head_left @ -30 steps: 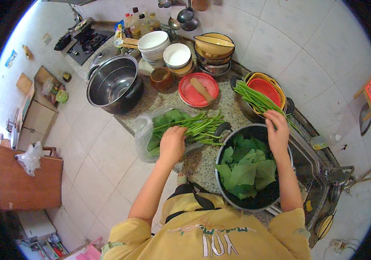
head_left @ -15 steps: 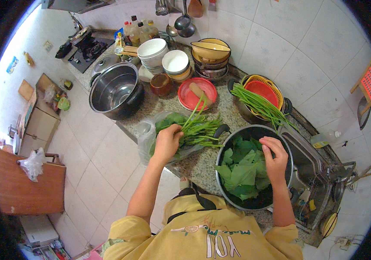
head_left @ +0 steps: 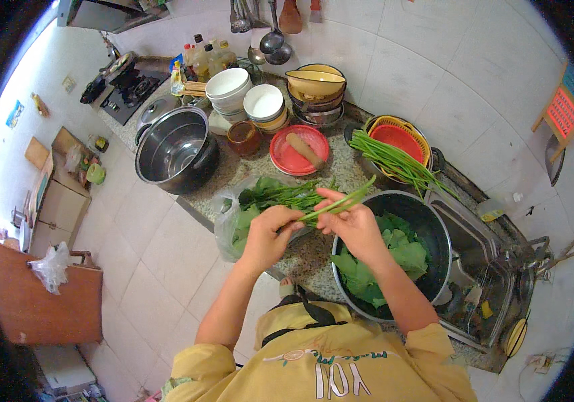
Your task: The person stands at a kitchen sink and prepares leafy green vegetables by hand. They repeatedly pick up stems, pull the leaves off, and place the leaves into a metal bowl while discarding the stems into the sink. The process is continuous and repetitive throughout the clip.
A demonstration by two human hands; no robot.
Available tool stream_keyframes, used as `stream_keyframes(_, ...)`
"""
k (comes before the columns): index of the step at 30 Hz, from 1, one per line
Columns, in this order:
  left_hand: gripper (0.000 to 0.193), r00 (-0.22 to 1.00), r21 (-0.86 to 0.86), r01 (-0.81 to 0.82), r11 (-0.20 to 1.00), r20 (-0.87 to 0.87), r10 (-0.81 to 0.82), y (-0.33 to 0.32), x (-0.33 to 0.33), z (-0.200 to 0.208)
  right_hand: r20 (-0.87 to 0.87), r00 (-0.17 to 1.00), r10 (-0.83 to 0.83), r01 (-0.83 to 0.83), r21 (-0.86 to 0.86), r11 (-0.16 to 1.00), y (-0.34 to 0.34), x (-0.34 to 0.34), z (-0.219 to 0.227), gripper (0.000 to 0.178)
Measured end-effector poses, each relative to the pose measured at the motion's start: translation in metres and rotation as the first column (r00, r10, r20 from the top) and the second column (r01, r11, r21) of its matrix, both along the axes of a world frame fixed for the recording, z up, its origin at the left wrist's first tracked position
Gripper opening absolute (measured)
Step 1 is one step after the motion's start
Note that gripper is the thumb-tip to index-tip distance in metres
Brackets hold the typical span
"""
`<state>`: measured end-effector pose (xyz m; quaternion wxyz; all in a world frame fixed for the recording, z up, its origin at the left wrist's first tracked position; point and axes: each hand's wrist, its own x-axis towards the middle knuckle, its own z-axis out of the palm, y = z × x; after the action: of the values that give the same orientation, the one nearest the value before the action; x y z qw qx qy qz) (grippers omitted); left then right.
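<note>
Between my hands, above the counter, runs a small bunch of green stems [head_left: 352,200]. My left hand [head_left: 270,233] is closed on its left end in a pinch. The fingers of my right hand [head_left: 354,229] bend round the stems farther along; its palm side is partly hidden. Below my left hand a clear plastic bag [head_left: 225,234] lies open, with more leafy greens [head_left: 285,195] spilling out of it. Under my right forearm stands a large dark pot [head_left: 445,234] holding loose green leaves [head_left: 407,258].
Behind the bag are a red basket [head_left: 287,157] with a wooden stick on it, a brown jar [head_left: 244,137], stacked bowls [head_left: 263,102] and an empty black pot [head_left: 176,151]. Trimmed stems [head_left: 397,157] lie across another pot. A sink [head_left: 481,281] is at the right.
My right hand has moved left from above the leaf pot to the stems. The stems in my left hand have swung from upright to pointing right.
</note>
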<state>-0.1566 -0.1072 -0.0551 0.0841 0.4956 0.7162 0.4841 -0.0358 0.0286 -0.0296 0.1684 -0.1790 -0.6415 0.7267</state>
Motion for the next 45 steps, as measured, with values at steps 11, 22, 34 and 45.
stream_keyframes(11,0.025,0.989,-0.165,-0.035,0.986,-0.148,0.011,-0.010,-0.020,-0.024,-0.098,0.955,-0.279,0.283,0.037,0.958,0.017,0.024,0.006,0.019)
stream_keyframes(22,0.054,0.968,-0.052,-0.004,0.999,-0.251,-0.010,0.002,-0.012,0.010,-0.200,0.872,-0.447,0.446,-0.050,0.894,0.049,0.078,0.016,0.015)
stream_keyframes(34,0.050,0.369,0.299,0.149,0.942,0.868,-0.334,0.010,0.031,0.030,-0.109,0.819,-0.563,0.462,-0.458,0.760,0.089,0.153,-0.009,0.015)
stream_keyframes(45,0.037,0.453,0.282,0.251,0.926,0.811,-0.369,0.017,0.041,0.039,-0.045,0.796,-0.604,0.480,-0.562,0.674,0.086,0.175,-0.037,0.016)
